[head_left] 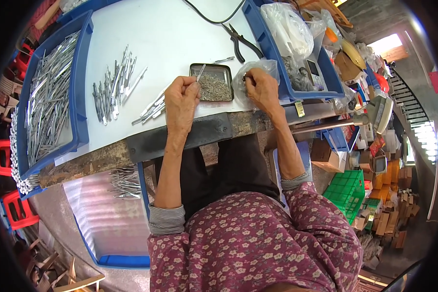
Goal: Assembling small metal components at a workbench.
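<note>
My left hand (182,100) is closed in a pinch on a thin metal rod (201,72), whose end sticks up over a small dark tray (213,65). Tiny metal pieces (213,88) fill much of that tray. To the right of the tray, my right hand (263,90) has its fingertips pressed together at a clear plastic bag (239,80); a small dark spot shows at the fingertips, too small to name. Several loose metal rods (153,108) lie just left of my left hand, and a larger group of rods (114,87) is spread farther left on the white tabletop (151,39).
A blue bin (79,73) heaped with metal rods stands at the left. Black-handled pliers (238,44) lie behind the tray. Another blue bin (263,36) at the right holds plastic bags and a small device. A dark pad (180,138) covers the table's front edge.
</note>
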`<state>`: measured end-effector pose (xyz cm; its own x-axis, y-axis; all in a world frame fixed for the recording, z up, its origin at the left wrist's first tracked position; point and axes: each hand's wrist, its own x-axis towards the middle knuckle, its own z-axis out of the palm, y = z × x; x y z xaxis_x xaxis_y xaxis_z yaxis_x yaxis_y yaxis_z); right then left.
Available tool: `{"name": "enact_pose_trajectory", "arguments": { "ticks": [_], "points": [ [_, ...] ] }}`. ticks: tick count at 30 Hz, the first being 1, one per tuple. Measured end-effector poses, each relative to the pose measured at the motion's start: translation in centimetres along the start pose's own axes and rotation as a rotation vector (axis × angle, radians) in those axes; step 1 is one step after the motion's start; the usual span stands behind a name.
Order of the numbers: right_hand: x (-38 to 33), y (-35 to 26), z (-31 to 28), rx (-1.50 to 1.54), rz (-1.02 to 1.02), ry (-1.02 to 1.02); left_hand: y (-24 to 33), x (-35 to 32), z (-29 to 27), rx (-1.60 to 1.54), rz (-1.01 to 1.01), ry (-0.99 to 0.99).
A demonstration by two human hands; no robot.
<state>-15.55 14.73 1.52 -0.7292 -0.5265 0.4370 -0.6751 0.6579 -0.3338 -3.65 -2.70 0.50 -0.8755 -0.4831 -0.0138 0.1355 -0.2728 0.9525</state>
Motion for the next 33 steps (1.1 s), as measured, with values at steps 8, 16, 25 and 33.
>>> {"name": "enact_pose_trajectory", "arguments": {
  "ticks": [8,16,25,33],
  "points": [
    [-0.3,-2.5,-1.1,0.61,0.238,0.261,0.4,0.0,0.2,-0.031,0.048,0.014],
    [0.5,-8.2,1.0,0.958,0.284,0.04,0.7,-0.1,-0.1,-0.144,0.034,-0.002],
    [0.4,-9.7,3.4,1.197,0.331,-0.022,0.8,-0.1,-0.3,-0.243,0.012,0.024],
    [0.4,-10.0,3.5,1.109,0.299,0.002,0.9,-0.2,-0.4,-0.247,-0.006,0.053]
  ]
}}
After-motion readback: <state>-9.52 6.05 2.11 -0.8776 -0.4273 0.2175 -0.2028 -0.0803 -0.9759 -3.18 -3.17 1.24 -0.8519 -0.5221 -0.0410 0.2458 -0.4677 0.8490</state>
